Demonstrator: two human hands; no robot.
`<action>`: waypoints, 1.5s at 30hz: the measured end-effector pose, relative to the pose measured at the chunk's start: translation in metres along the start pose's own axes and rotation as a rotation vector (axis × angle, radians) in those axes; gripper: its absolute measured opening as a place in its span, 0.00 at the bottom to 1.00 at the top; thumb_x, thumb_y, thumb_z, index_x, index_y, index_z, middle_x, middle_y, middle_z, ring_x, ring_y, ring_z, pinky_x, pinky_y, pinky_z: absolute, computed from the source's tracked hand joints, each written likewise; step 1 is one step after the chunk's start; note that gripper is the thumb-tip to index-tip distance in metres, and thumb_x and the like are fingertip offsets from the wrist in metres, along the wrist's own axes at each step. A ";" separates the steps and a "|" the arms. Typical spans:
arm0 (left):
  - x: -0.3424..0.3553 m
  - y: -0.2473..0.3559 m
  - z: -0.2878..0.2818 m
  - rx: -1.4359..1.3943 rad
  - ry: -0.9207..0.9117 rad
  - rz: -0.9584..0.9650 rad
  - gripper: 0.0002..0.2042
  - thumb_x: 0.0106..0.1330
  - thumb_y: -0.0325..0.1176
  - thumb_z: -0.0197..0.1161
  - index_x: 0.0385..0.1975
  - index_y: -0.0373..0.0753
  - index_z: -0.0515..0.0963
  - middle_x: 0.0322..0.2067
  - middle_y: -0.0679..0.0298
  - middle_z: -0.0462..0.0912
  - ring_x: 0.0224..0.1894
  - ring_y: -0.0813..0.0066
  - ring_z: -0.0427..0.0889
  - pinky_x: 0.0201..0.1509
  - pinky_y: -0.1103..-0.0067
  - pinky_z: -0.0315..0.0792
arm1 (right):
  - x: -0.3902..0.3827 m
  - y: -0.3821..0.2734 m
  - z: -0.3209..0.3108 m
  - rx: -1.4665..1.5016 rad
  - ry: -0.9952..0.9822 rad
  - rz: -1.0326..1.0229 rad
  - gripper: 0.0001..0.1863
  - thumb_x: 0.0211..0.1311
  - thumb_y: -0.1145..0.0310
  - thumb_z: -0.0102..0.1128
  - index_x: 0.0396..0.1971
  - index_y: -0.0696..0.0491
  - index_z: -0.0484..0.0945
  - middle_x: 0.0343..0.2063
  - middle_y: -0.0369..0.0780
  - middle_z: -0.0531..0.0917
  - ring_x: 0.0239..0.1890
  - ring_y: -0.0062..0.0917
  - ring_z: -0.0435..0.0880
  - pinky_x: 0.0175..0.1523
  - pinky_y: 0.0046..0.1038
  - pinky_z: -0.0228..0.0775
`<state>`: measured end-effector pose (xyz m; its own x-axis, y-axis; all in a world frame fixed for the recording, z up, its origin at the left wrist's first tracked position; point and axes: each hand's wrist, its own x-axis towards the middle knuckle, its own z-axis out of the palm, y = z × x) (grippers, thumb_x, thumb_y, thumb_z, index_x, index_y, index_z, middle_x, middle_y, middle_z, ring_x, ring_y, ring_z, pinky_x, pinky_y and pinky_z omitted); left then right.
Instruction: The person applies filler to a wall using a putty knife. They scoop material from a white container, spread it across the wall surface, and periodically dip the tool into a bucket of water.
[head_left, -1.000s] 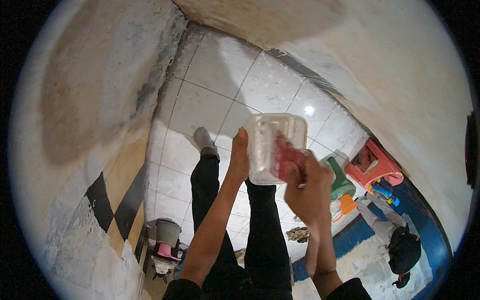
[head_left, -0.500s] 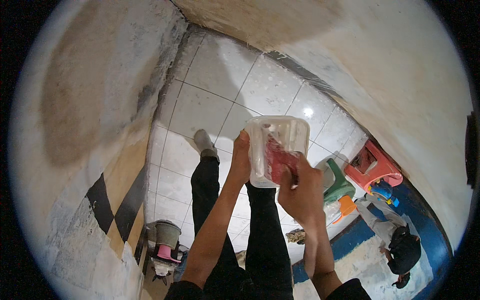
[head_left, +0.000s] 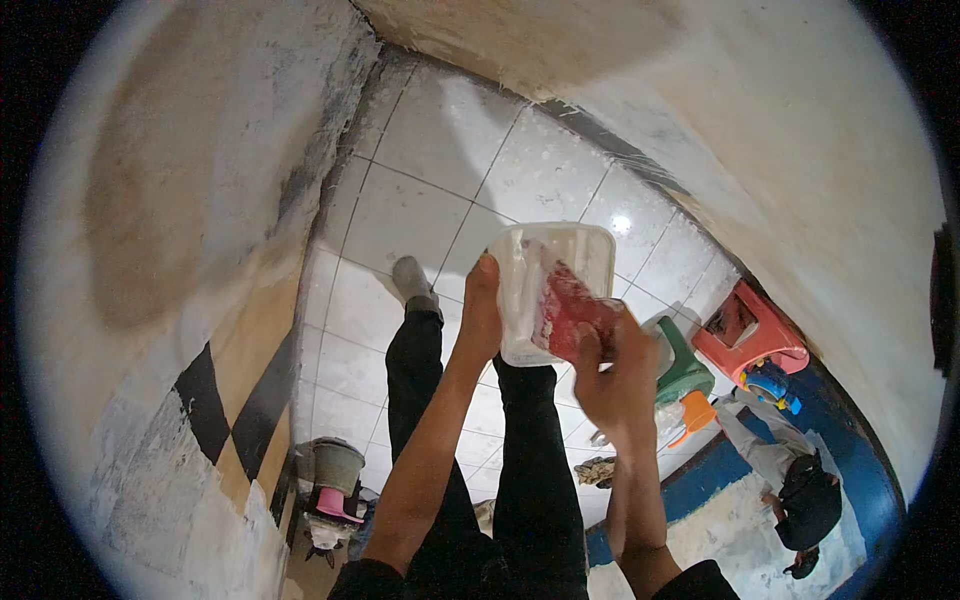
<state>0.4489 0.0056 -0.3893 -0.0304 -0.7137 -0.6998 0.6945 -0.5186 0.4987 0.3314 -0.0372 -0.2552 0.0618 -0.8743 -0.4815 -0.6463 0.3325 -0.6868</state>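
My left hand (head_left: 480,310) grips the left side of a translucent plastic container (head_left: 585,250) smeared with white material, held above the floor between my legs. My right hand (head_left: 618,370) is closed on the near end of a flat red scraper (head_left: 568,302), coated in patches of white, which lies tilted inside the container. The scraper's far part reaches toward the container's middle; its end under my fingers is partly hidden.
Patched walls (head_left: 740,130) meet a tiled floor (head_left: 410,200). At right are a red plastic stool (head_left: 760,320), a green plastic item (head_left: 680,370) and an orange one (head_left: 695,410). A co-worker (head_left: 800,500) is at lower right. A grey bucket (head_left: 335,462) stands at lower left.
Since half a second ago, the container and my left hand have risen slightly in the picture. My right hand with the red scraper has shifted a little rightward.
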 end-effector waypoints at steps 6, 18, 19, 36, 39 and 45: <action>0.013 0.009 -0.004 -0.125 -0.031 0.070 0.36 0.63 0.64 0.38 0.54 0.33 0.64 0.45 0.57 0.74 0.46 0.69 0.75 0.49 0.74 0.72 | -0.009 0.062 -0.014 0.737 -0.014 0.228 0.09 0.57 0.78 0.53 0.38 0.62 0.72 0.33 0.40 0.78 0.33 0.23 0.79 0.37 0.26 0.74; 0.051 0.014 -0.010 -0.204 -0.016 0.046 0.33 0.64 0.64 0.36 0.54 0.40 0.65 0.43 0.60 0.75 0.42 0.70 0.77 0.47 0.75 0.73 | 0.002 0.112 0.011 1.504 -0.184 0.305 0.20 0.59 0.72 0.55 0.50 0.63 0.66 0.47 0.45 0.76 0.51 0.34 0.75 0.57 0.39 0.67; 0.057 0.013 -0.007 -0.155 0.006 0.044 0.32 0.64 0.63 0.36 0.54 0.40 0.65 0.43 0.60 0.75 0.42 0.70 0.77 0.46 0.75 0.74 | 0.006 0.112 0.011 1.504 -0.184 0.314 0.20 0.59 0.71 0.54 0.50 0.63 0.67 0.47 0.45 0.76 0.51 0.33 0.75 0.57 0.39 0.67; -0.017 -0.009 -0.150 -0.258 0.352 0.130 0.31 0.65 0.61 0.38 0.60 0.44 0.58 0.57 0.60 0.64 0.58 0.61 0.64 0.60 0.62 0.62 | 0.275 0.245 0.048 1.777 0.206 0.082 0.16 0.62 0.73 0.42 0.41 0.71 0.67 0.43 0.57 0.73 0.46 0.46 0.74 0.57 0.43 0.68; -0.032 -0.041 -0.161 -0.320 0.351 0.103 0.32 0.64 0.61 0.39 0.60 0.45 0.57 0.57 0.59 0.64 0.57 0.58 0.65 0.57 0.59 0.64 | 0.290 0.239 0.034 1.030 0.318 -0.002 0.16 0.61 0.77 0.40 0.46 0.72 0.63 0.44 0.57 0.71 0.49 0.45 0.72 0.57 0.42 0.68; -0.038 -0.087 -0.138 -0.346 0.504 0.067 0.31 0.64 0.61 0.39 0.59 0.44 0.59 0.55 0.59 0.66 0.54 0.58 0.68 0.55 0.58 0.67 | 0.214 0.174 0.033 1.685 0.244 0.052 0.18 0.62 0.81 0.36 0.52 0.71 0.57 0.55 0.58 0.62 0.57 0.47 0.66 0.64 0.39 0.61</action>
<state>0.4888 0.1432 -0.4769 0.3064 -0.3857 -0.8703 0.8787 -0.2370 0.4144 0.2577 -0.1544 -0.4956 -0.1445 -0.8277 -0.5423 0.8280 0.1989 -0.5242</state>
